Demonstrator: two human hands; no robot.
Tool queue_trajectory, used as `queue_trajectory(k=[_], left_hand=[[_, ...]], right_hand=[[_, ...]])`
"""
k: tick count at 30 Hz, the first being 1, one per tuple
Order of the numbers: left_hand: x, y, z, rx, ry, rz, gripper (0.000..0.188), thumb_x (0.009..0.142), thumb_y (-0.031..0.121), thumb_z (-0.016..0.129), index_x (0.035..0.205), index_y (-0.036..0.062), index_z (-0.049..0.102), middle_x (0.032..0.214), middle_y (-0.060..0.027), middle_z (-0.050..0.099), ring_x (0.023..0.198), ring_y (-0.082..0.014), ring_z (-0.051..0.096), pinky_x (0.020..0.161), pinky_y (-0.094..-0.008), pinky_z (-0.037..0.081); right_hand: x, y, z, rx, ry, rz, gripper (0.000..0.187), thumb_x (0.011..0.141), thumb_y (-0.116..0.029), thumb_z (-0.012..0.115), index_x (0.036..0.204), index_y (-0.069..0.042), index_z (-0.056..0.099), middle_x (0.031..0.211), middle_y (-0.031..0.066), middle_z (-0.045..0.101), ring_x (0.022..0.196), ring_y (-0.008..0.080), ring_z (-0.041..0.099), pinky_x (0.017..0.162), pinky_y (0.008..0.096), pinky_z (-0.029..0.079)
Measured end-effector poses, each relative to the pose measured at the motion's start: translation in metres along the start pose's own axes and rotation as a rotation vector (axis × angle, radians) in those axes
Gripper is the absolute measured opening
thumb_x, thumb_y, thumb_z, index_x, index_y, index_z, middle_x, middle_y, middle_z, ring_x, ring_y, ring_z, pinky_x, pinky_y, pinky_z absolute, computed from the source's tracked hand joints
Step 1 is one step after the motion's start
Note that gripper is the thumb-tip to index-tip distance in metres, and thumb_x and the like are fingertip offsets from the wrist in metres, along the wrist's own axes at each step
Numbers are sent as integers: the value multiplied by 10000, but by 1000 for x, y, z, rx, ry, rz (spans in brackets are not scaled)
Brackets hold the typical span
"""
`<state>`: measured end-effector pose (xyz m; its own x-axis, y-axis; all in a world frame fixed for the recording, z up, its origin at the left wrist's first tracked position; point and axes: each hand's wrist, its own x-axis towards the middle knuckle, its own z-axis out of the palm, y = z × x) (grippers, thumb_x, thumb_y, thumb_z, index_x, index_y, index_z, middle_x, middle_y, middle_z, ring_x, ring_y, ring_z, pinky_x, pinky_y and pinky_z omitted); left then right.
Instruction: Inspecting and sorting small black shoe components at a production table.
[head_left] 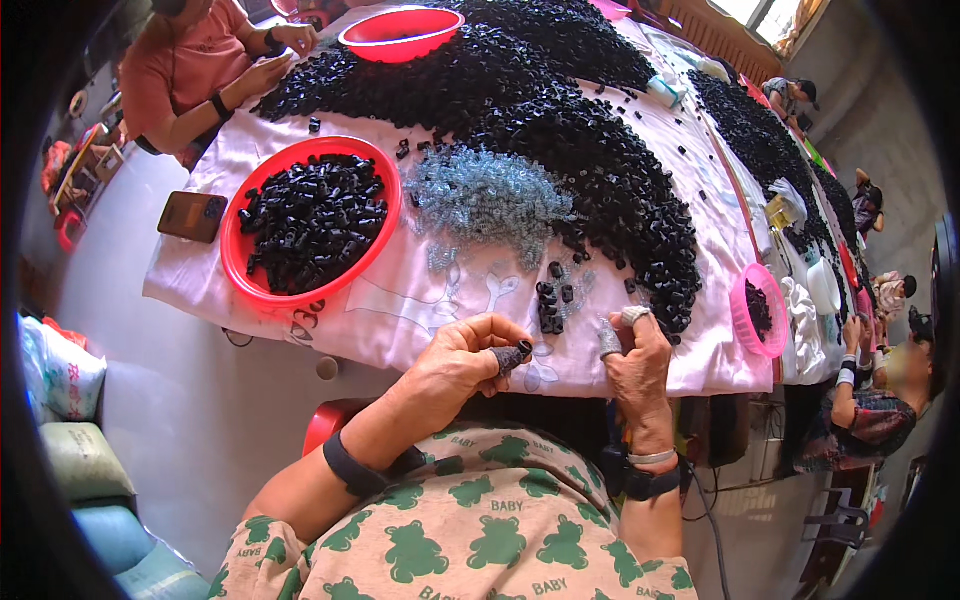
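My left hand (462,362) is closed, with a dark wrap on a finger, pinching a small black plastic part (524,347) above the table's near edge. To its right, my right hand (643,368) lies at the cloth's edge, its wrapped thumb and forefinger apart and nothing visible between them. Just beyond these fingertips is the near end of a big heap of black plastic parts (625,215). A short cluster of black parts (549,308) sits between the hands. Farther off lies a pile of clear bluish plastic pieces (490,200), a few of them scattered nearer to me.
A red basin (228,238) of black parts stands at left beside a phone (192,217). A pink basket (742,318) is at right, another red basin (400,50) far back. A co-worker (175,75) sits far left; others work along the right. White cloth (400,285) covers the table.
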<state>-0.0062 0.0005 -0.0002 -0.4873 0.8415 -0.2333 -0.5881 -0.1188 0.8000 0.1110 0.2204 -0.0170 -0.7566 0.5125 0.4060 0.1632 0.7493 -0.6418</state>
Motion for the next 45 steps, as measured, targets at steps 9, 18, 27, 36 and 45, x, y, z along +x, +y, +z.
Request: queue_trajectory(k=[9,18,27,36,45], left_hand=[[4,-5,-9,64,-3,-2,162,882,87,630,1039,48,637,803,25,599,641,-33,561,556,-170,435],[3,-5,-6,27,-27,-48,169,877,73,625,1039,25,631,818,8,610,652,-48,563,565,-179,441],[-3,4,5,110,-78,1,201,875,78,602,1063,14,631,816,0,620,676,-41,563,600,-175,446],[-5,2,9,191,-55,22,258,836,16,524,1071,5,629,854,-9,626,705,-43,565,621,-177,459],[-4,0,8,219,-31,16,284,831,1,485,1073,6,633,875,-6,616,717,-51,566,632,-185,466]], right_hand=[[-1,10,1,-174,-56,-188,202,735,72,568,922,-3,582,846,167,562,727,334,583,643,417,470],[-3,-12,-12,194,-161,104,173,820,64,618,974,-14,598,867,48,616,795,118,629,716,262,492],[-15,-60,-5,475,-298,-63,350,706,162,554,990,-30,618,915,89,619,848,201,656,754,277,498],[-15,-66,-3,441,-280,-124,365,679,158,573,986,-31,632,912,111,610,843,263,649,735,312,501],[-12,-76,-5,272,-299,-266,400,679,147,602,1030,-34,666,955,140,643,886,282,657,760,334,519]])
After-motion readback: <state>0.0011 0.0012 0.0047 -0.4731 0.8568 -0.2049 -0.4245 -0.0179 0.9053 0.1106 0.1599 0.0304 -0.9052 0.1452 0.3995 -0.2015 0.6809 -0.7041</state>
